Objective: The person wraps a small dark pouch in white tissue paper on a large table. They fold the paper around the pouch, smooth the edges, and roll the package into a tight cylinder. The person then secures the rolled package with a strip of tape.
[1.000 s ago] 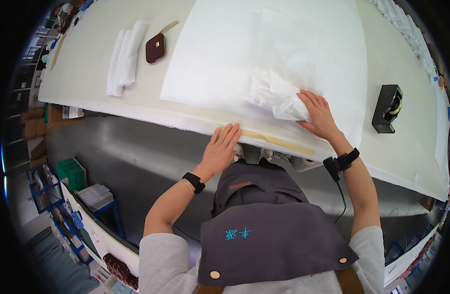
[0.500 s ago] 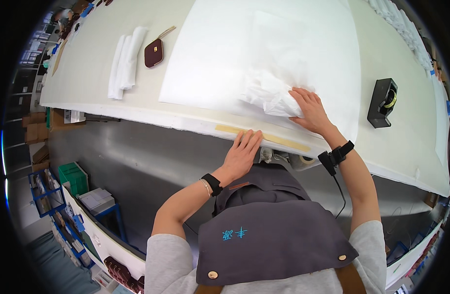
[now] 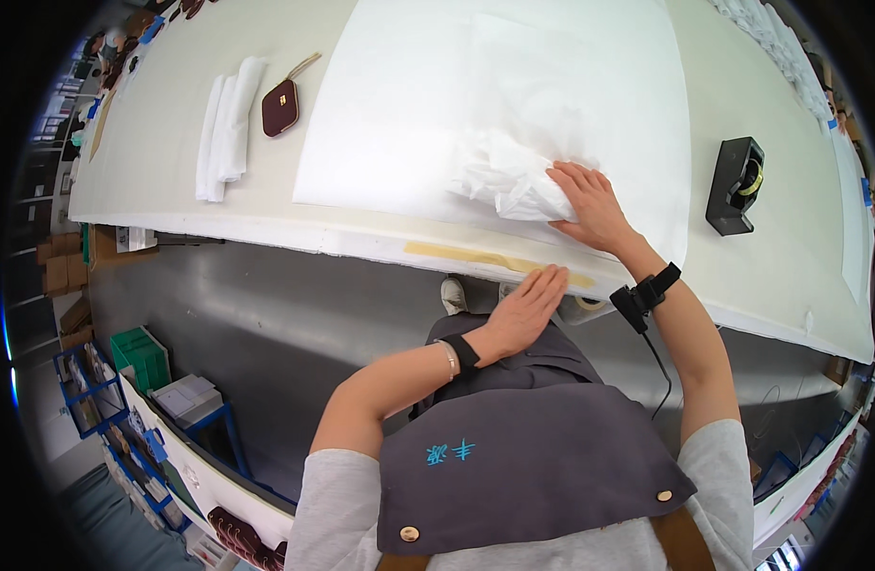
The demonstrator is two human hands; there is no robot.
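Note:
A crumpled bundle of thin white tissue paper (image 3: 509,171) lies near the front of a large white sheet (image 3: 380,124) on the table. My right hand (image 3: 592,207) grips the bundle's right side, thumb on the near side and fingers over the top. At the table's front edge, my left hand (image 3: 525,312) holds nothing; its fingers are stretched out, tips by a yellow tape strip (image 3: 476,254) stuck along that edge. To the left of the sheet lie a small dark red zip pouch (image 3: 280,108) with a wrist strap and several white rolls (image 3: 230,128).
A black tape dispenser (image 3: 735,187) stands on the table right of the sheet. More white wrapping (image 3: 771,48) is piled at the far right. A green crate (image 3: 140,359) and blue racks (image 3: 87,371) stand on the floor at the left. A roll (image 3: 582,309) shows below the table edge.
My left hand has slid right along the table edge, closer to my right hand. My right hand keeps its place on the tissue paper. The whole view has shifted slightly.

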